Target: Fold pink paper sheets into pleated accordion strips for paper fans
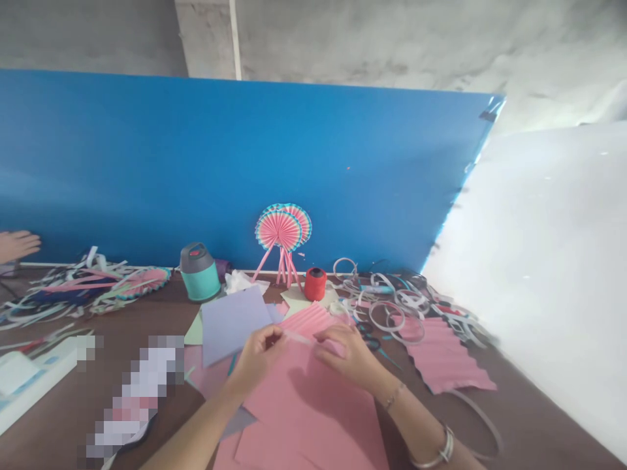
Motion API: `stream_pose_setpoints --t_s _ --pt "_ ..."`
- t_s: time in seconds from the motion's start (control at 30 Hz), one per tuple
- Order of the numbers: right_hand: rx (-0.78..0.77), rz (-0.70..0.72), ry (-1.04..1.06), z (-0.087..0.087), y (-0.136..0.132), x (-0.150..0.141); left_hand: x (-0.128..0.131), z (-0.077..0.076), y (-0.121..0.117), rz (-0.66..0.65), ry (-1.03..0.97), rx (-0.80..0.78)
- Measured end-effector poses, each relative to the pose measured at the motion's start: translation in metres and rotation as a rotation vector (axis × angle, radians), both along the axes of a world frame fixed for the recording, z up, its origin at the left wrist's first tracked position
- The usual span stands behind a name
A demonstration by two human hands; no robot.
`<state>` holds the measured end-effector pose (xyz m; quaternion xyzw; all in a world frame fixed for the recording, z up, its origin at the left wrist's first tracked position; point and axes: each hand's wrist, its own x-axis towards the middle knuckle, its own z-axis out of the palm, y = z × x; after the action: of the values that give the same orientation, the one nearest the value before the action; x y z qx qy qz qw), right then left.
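Note:
Over a stack of pink paper sheets (313,418), my left hand (262,352) and my right hand (347,356) face each other with fingertips pinched. A narrow pale strip (298,337) stretches between them, one end in each hand. Just beyond the strip lies a pleated pink paper (306,318), partly covered by the fingers. Close to my right hand are dark-handled scissors (373,343). A lilac sheet (232,326) lies beyond my left hand.
Pink folding fans (283,228) lean on the blue partition (196,150), beside a red thread spool (315,284) and a teal container (200,277). Tangled strips (392,307) and creased pink paper (448,352) lie right. Another person's hand (19,245) appears at far left.

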<state>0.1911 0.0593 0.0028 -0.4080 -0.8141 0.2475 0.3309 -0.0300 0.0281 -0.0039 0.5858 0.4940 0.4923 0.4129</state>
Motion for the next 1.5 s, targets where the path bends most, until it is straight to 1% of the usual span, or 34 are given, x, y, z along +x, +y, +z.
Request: stream_pose_setpoints --t_s 0.07,0.13,0.27,0.33,0.43,0.57,0.7,0.9,1.0,1.07,1.2,1.27,1.33,1.5 --pt "-0.001 0.051 0.013 -0.001 -0.006 -0.009 0.009 0.0 -0.004 -0.039 0.053 0.042" --pt "-0.016 0.077 0.027 -0.003 -0.009 -0.015 0.016 -0.001 -0.006 -0.063 0.081 0.052" --pt "-0.114 0.085 0.022 -0.007 -0.005 -0.012 0.014 -0.001 -0.006 -0.038 0.056 0.006" --pt "-0.183 0.084 0.011 -0.009 0.002 -0.004 0.006 0.0 -0.003 0.001 0.012 -0.043" --pt "-0.295 0.046 -0.018 -0.012 0.013 0.012 -0.013 0.001 0.004 0.083 -0.054 -0.105" --pt "-0.371 -0.002 -0.055 -0.013 0.024 0.027 -0.04 0.001 0.014 0.177 -0.18 -0.179" --pt "-0.4 0.004 0.06 -0.012 0.027 0.031 -0.05 0.0 0.019 0.205 -0.251 -0.188" --pt "-0.446 0.0 0.16 -0.01 0.026 0.029 -0.049 0.0 0.019 0.207 -0.281 -0.184" --pt "-0.474 0.037 0.208 -0.007 0.022 0.025 -0.047 -0.001 0.018 0.193 -0.29 -0.183" --pt "-0.453 0.056 0.205 -0.008 0.019 0.019 -0.043 -0.001 0.017 0.169 -0.287 -0.189" --pt "-0.334 0.021 0.108 -0.015 0.016 0.009 -0.035 -0.002 0.015 0.085 -0.272 -0.212" --pt "-0.316 0.021 0.093 -0.018 0.017 0.009 -0.034 -0.002 0.015 0.079 -0.286 -0.215" --pt "-0.351 0.014 0.113 -0.017 0.02 0.013 -0.036 -0.002 0.016 0.095 -0.325 -0.212" --pt "-0.476 -0.063 0.212 -0.014 0.027 0.027 -0.044 -0.002 0.018 0.125 -0.41 -0.219"
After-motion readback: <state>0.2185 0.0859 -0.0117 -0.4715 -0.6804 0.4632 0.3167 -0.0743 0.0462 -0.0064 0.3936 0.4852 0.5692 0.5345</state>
